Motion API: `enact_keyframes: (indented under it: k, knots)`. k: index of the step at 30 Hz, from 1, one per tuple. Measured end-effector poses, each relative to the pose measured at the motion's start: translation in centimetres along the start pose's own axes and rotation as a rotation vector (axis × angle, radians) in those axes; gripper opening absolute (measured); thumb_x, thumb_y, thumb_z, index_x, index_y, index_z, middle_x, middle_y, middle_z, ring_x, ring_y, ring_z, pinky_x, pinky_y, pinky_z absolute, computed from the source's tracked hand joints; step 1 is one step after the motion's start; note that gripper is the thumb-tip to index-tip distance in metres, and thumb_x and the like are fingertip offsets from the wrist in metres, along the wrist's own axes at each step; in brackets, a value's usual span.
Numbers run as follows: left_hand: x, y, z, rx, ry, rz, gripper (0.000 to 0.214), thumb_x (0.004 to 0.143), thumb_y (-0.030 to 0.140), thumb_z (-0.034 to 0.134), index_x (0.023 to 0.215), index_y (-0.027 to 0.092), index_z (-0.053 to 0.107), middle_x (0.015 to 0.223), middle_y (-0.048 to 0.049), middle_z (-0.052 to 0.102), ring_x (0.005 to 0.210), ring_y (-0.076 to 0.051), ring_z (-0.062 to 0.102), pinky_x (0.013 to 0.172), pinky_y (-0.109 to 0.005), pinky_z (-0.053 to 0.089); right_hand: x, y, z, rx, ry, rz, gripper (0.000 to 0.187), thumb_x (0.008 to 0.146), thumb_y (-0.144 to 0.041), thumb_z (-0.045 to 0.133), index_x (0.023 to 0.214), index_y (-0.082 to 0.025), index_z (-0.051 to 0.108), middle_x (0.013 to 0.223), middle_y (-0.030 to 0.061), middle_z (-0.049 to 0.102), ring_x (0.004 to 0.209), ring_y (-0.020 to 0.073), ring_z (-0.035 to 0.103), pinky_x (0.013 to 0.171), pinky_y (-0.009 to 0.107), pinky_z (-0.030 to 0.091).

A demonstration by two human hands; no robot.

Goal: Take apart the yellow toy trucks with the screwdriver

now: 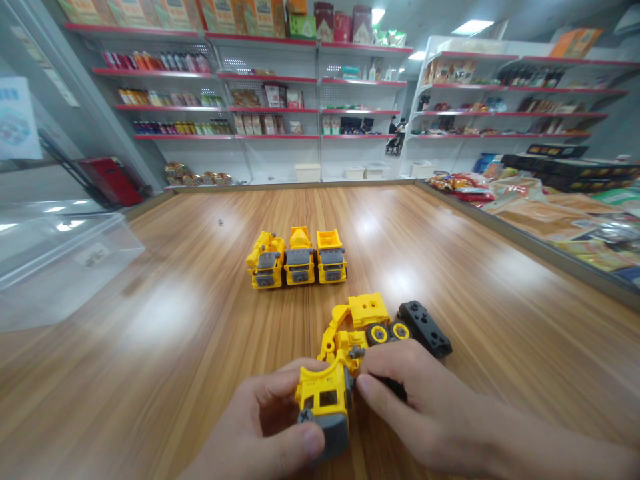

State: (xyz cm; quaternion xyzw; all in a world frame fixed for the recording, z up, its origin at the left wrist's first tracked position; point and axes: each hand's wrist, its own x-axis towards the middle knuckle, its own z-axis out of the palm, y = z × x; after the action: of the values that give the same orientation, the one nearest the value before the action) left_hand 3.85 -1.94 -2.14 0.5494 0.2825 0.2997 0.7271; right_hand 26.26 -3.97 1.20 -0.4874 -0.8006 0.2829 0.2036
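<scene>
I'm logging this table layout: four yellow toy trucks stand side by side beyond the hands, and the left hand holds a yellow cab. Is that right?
Not quite: the head view shows three yellow toy trucks side by side, not four. The left hand does hold a yellow cab.

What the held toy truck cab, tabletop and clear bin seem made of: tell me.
Toy truck cab: probably hard plastic, satin yellow and grey; moulded window openings.
Tabletop: wood or laminate, glossy; streaked grain, light glare.
Clear bin: likely rigid plastic, shiny; see-through walls.
</scene>
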Motion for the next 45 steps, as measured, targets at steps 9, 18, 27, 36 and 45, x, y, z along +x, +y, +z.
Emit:
enact_keyframes:
  k: [9,18,27,36,45]
  knots:
    - [-0.2,-1.4,-0.3,-0.027,0.020,0.053,0.041,0.074,0.042,0.078,0.112,0.028,0.073,0.111,-0.0082,0.060,0.102,-0.027,0.060,0.082,-0.034,0.048,-0.1,0.2,0.2,0.012,0.045,0.010,0.018,0.090,-0.021,0.049,0.074,-0.017,0.056,0.071,0.0015,0.062,0.062,0.0121,0.052,0.057,0.025,0.037]
    - [0.0,-1.9,0.0,-0.038,0.050,0.087,0.039,0.075,0.039,0.078,0.111,0.028,0.071,0.111,-0.0069,0.060,0.094,-0.022,0.060,0.082,-0.034,0.049,0.2,0.5,0.4,0.016,0.047,0.029,0.008,0.086,-0.019,0.054,0.080,-0.017,0.060,0.074,0.0013,0.064,0.064,0.0128,0.054,0.060,0.025,0.038]
    - [0.0,-2.2,-0.4,-0.028,0.016,0.143,0.036,0.077,0.035,0.077,0.112,0.029,0.070,0.110,-0.0061,0.060,0.099,-0.023,0.060,0.088,-0.035,0.048,-0.2,0.6,0.4,0.007,0.055,0.015,0.010,0.084,-0.018,0.055,0.074,-0.018,0.054,0.071,-0.0005,0.061,0.062,0.0118,0.051,0.058,0.025,0.036]
    - [0.1,-2.0,-0.2,-0.014,-0.011,0.123,0.032,0.079,0.034,0.074,0.109,0.026,0.068,0.107,-0.0060,0.059,0.096,-0.023,0.058,0.089,-0.036,0.046,0.1,0.5,0.1,-0.020,0.025,-0.033,0.023,0.089,-0.019,0.049,0.066,-0.017,0.050,0.067,0.0000,0.058,0.059,0.0109,0.047,0.055,0.024,0.034]
    - [0.0,-2.1,-0.5,0.047,-0.008,0.091,0.031,0.080,0.032,0.073,0.109,0.027,0.067,0.103,-0.0045,0.058,0.096,-0.024,0.057,0.088,-0.037,0.047,0.1,0.7,0.3,-0.003,0.037,-0.018,0.023,0.093,-0.029,0.054,0.076,-0.017,0.061,0.070,0.0013,0.064,0.062,0.0126,0.054,0.060,0.025,0.037]
